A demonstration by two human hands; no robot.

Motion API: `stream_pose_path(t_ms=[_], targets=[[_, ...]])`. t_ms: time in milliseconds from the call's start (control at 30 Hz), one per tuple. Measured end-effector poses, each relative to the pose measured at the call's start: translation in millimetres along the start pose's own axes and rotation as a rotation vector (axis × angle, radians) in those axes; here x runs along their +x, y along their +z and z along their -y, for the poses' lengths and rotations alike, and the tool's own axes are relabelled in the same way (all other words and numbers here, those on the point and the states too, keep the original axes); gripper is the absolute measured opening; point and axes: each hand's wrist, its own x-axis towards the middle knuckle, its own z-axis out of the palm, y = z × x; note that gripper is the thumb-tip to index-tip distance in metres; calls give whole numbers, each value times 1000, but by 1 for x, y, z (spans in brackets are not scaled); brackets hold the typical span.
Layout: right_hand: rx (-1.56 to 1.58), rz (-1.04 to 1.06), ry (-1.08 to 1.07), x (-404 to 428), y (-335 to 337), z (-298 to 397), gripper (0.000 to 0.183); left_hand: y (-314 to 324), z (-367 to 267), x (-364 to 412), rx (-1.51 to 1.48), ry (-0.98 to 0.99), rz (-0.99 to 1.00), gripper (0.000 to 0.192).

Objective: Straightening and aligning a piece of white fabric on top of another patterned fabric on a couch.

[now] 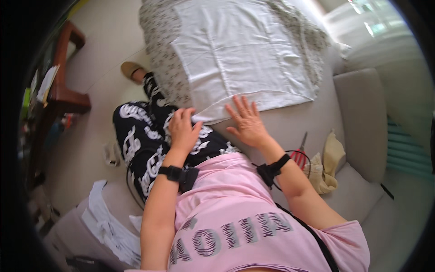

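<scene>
A white fabric garment or cloth lies spread over a floral-patterned cloth, its near edge turned up in a narrow fold. My right hand rests flat with fingers spread on that folded edge and holds nothing. At the near left corner of the white cloth is my left hand, above my thigh, with its fingers bent and the thumb apart. Whether its fingertips pinch the corner cannot be told. Both wrists wear black straps with small devices.
Red-handled scissors and a beige cloth lie on the grey sofa to the right. Another white cloth hangs over the seat at lower left. Wooden furniture stands at left. A black cable loops beside my right forearm.
</scene>
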Motion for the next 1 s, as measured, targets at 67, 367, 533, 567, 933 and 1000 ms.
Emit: stream_pose_path(t_ms=[67, 367, 533, 567, 933, 1000], targets=[[34, -5, -15, -1, 1, -1, 75, 3, 3, -1, 11, -18, 2, 36], [54, -90, 246, -29, -5, -55, 80, 1, -3, 0, 46, -25, 77, 30], [14, -194, 335, -33, -2, -95, 81, 0, -4, 1, 60, -26, 75, 29], [9, -196, 412, -38, -1, -107, 81, 0, -5, 2, 56, -30, 79, 29], [67, -310, 660, -40, -4, -149, 78, 0, -1, -1, 92, -4, 65, 27], [124, -443, 729, -40, -11, -165, 74, -1, -1, -1, 99, -6, 59, 27]])
